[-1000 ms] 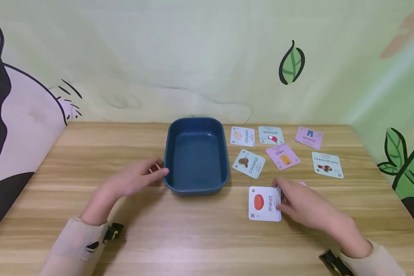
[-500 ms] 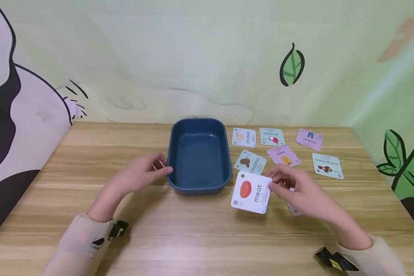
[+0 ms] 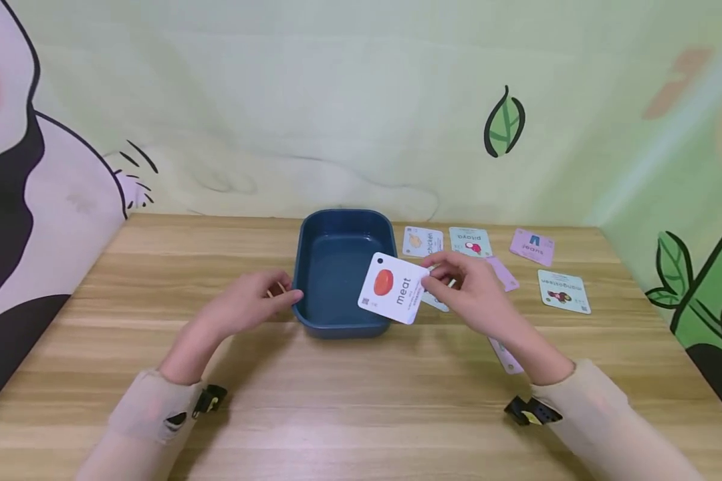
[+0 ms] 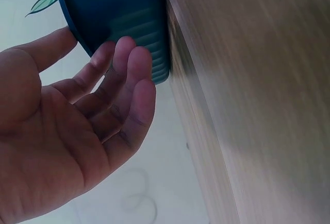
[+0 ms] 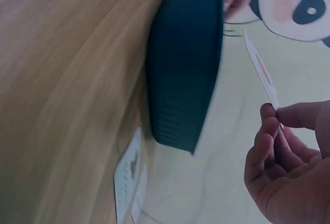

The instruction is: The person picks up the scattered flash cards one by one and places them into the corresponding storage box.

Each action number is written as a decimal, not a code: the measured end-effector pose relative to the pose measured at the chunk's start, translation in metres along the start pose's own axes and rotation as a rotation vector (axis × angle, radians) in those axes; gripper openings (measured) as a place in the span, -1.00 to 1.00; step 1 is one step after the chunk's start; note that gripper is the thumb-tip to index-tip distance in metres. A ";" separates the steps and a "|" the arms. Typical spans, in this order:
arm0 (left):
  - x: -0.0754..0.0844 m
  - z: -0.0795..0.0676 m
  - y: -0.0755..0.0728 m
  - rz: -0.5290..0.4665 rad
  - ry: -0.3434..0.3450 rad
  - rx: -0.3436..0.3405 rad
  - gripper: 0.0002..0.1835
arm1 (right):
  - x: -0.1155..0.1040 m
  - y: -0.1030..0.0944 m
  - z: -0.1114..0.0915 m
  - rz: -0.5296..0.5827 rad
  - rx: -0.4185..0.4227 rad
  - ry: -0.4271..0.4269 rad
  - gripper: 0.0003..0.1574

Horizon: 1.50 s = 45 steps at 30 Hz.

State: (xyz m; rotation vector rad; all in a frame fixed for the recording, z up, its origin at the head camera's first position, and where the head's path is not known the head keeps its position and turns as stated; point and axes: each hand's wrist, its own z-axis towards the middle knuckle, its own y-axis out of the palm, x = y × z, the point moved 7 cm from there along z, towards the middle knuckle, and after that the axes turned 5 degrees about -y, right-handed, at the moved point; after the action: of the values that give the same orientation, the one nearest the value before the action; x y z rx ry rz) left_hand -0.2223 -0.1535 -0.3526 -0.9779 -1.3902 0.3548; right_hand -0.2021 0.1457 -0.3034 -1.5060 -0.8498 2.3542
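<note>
My right hand [image 3: 472, 297] pinches the edge of a white flash card [image 3: 384, 284] with a red piece of meat and the word "meat" on it. In the head view the card overlaps the right side of a dark blue plastic bin [image 3: 345, 331]; in the right wrist view the card [image 5: 262, 69] stands off the table, above the bin's rim. My left hand [image 3: 247, 304] holds the bin's left rim. Its thumb [image 4: 56, 46] lies at the rim and the other fingers curl by the outer wall. Nothing shows inside the bin.
Right of the bin lie chicken [image 3: 422, 241], pitaya [image 3: 470, 242], jeans [image 3: 532, 247] and mangosteen [image 3: 563, 292] cards. The coconut card [image 3: 436, 302] and a purple vest card [image 3: 503, 272] are partly hidden by my right hand. Another purple card [image 3: 505, 357] pokes out below my forearm. A painted wall [image 3: 265, 120] stands behind.
My right hand has lifted the meat card off the table and carried it left and away from me, to the bin's right side. My left hand stays at the bin's left rim.
</note>
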 end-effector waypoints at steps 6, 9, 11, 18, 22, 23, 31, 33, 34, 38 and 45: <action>0.003 0.003 0.003 0.031 -0.002 0.002 -0.72 | 0.014 0.028 0.016 -0.023 -0.024 0.005 -0.79; 0.002 0.003 0.004 0.045 -0.011 0.002 -0.74 | 0.012 0.042 0.021 -0.033 -0.043 -0.020 -0.82; 0.002 0.003 0.005 0.043 -0.018 -0.007 -0.74 | 0.009 0.049 0.024 -0.029 -0.037 -0.042 -0.82; 0.003 0.003 0.003 0.023 -0.028 -0.011 -0.73 | -0.001 0.055 0.031 -0.025 0.044 -0.095 -0.83; 0.004 0.004 0.003 0.028 -0.028 -0.019 -0.72 | -0.002 0.064 0.035 -0.104 -0.011 -0.103 -0.83; 0.004 0.004 0.004 0.030 -0.026 -0.021 -0.72 | -0.002 0.065 0.035 -0.127 -0.022 -0.103 -0.83; 0.001 0.001 0.004 0.033 -0.032 -0.013 -0.73 | -0.010 0.079 0.037 -0.295 -0.132 -0.134 -0.77; -0.001 0.000 0.005 0.025 -0.034 -0.023 -0.72 | -0.011 0.083 0.035 -0.331 -0.169 -0.145 -0.71; -0.001 0.000 0.005 0.022 -0.035 -0.025 -0.72 | -0.011 0.084 0.035 -0.344 -0.184 -0.148 -0.69; -0.001 -0.001 0.007 0.006 -0.021 -0.026 -0.69 | -0.010 0.082 0.032 -0.343 -0.192 -0.162 -0.67; -0.001 0.001 0.005 0.009 -0.033 -0.024 -0.68 | -0.001 0.052 0.029 -0.137 -0.097 -0.213 -0.69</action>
State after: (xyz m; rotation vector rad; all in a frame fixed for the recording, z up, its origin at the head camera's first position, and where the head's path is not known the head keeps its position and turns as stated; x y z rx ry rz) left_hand -0.2220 -0.1510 -0.3569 -1.0027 -1.4232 0.3632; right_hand -0.2207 0.0930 -0.3234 -1.2012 -1.0940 2.4320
